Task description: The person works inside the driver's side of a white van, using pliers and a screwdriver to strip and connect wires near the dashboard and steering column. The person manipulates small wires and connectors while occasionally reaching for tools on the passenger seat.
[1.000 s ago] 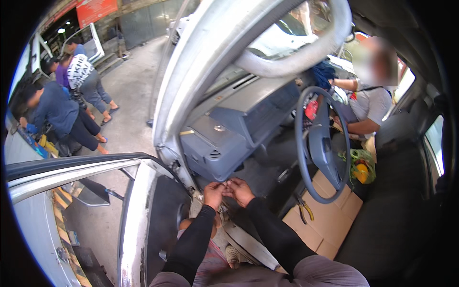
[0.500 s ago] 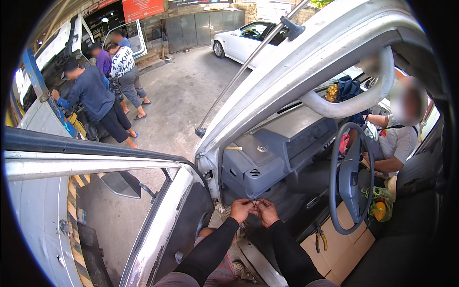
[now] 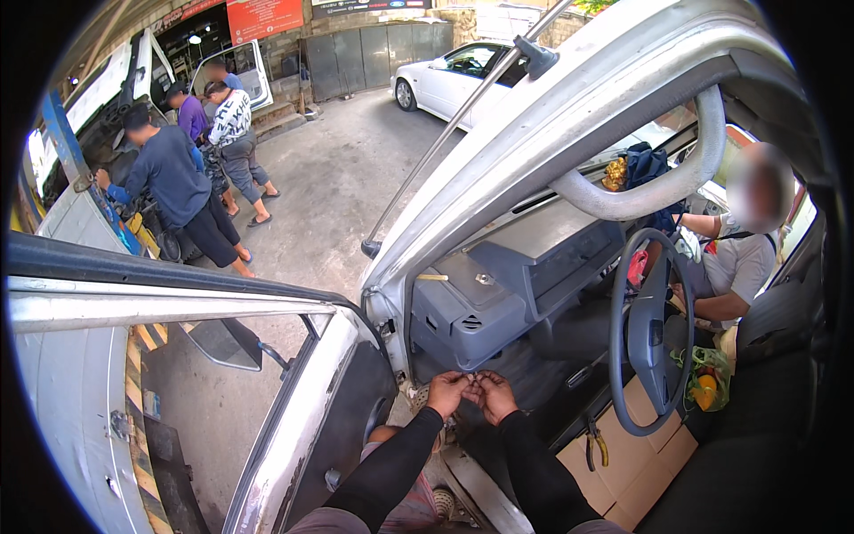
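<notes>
My left hand and my right hand meet fingertip to fingertip in the open doorway of a vehicle, just below the corner of the grey dashboard. Both are closed in a pinch on something small between them; it is too tiny to make out. Black sleeves cover my forearms. To the right of my hands, pliers with dark and yellow handles lie on a cardboard sheet on the seat. The steering wheel stands beyond them.
An open white door with a side mirror flanks me on the left. A seated person is across the cab, near a green bag with orange fruit. Several people work at another vehicle at far left; a white car is parked behind.
My hands stay pinched together in almost the same place. The view has shifted very slightly, and little else differs.
</notes>
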Demonstrator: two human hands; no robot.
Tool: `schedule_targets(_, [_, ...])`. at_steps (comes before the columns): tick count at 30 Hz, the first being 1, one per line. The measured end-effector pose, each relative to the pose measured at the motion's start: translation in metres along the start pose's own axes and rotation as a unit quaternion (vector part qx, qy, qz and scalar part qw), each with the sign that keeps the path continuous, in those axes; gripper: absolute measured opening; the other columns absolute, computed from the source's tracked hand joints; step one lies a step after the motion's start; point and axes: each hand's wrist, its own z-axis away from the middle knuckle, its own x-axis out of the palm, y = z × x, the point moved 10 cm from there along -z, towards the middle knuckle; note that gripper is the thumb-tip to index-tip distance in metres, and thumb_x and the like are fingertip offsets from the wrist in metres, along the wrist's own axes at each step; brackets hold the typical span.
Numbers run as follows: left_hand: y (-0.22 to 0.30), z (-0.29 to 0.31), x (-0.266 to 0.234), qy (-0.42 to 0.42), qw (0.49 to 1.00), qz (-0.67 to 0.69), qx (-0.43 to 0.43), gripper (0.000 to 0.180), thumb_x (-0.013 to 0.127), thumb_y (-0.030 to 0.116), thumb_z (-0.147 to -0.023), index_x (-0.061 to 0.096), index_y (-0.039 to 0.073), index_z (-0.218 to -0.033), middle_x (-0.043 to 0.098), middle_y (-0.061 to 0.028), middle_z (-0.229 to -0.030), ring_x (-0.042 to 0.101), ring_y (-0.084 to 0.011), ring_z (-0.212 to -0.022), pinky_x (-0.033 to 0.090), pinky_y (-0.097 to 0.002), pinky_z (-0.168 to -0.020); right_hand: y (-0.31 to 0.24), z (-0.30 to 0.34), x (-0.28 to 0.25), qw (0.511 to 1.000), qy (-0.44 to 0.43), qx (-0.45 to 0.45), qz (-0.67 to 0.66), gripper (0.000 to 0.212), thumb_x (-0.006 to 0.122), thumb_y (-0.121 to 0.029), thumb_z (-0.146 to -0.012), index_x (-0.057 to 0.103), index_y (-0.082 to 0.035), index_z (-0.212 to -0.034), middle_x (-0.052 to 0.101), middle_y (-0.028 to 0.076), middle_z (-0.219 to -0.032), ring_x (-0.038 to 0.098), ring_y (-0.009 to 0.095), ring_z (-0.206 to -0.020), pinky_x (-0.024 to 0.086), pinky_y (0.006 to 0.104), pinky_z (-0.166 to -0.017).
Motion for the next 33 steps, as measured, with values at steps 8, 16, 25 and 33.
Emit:
schedule_targets(8, [-0.009, -0.008, -0.014, 0.002, 0.999, -0.034, 0.005, 0.013, 0.07, 0.006, -0.095, 0.075, -0.004, -0.102, 0.075, -0.0055, -0.092, 0.069, -0.013, -0.08, 0.055, -0.0267, -0.073, 0.0, 0.002, 0.007, 0.998, -0.018, -0.013, 0.06, 0.008, 0.053, -0.004, -0.107, 0.06, -0.002, -0.106, 0.068, 0.008, -0.098, 0.071, 0.02, -0.086, 0.063, 0.0375, -0.084])
schedule_targets(16, [-0.002, 0.003, 0.005, -0.014, 0.998, 0.046, -0.034, 0.016, 0.069, 0.008, -0.097, 0.073, -0.005, -0.106, 0.075, -0.0067, -0.095, 0.07, -0.0135, -0.08, 0.057, -0.0269, -0.074, -0.003, 0.003, 0.004, 0.998, -0.011, -0.02, 0.052, 0.005, 0.054, -0.002, -0.105, 0.059, -0.003, -0.104, 0.068, 0.008, -0.097, 0.071, 0.019, -0.085, 0.063, 0.0351, -0.082])
schedule_targets(25, [-0.024, -0.012, 0.0, -0.046, 0.995, 0.087, -0.001, 0.02, 0.063, 0.01, -0.104, 0.069, -0.006, -0.115, 0.074, -0.0096, -0.106, 0.071, -0.0171, -0.092, 0.058, -0.0296, -0.083, -0.02, -0.001, 0.001, 0.985, 0.042, -0.111, 0.128, 0.003, 0.062, -0.003, -0.101, 0.061, -0.005, -0.101, 0.07, 0.006, -0.096, 0.07, 0.014, -0.078, 0.061, 0.0313, -0.072])
schedule_targets(33, [-0.028, -0.007, -0.001, -0.016, 0.992, 0.121, -0.007, 0.022, 0.064, 0.013, -0.105, 0.07, -0.005, -0.115, 0.073, -0.0088, -0.107, 0.069, -0.0161, -0.094, 0.057, -0.0307, -0.087, -0.029, 0.003, 0.006, 0.977, 0.031, -0.097, 0.189, 0.008, 0.067, -0.006, -0.101, 0.07, -0.001, -0.106, 0.072, 0.004, -0.091, 0.066, 0.011, -0.075, 0.057, 0.0267, -0.069])
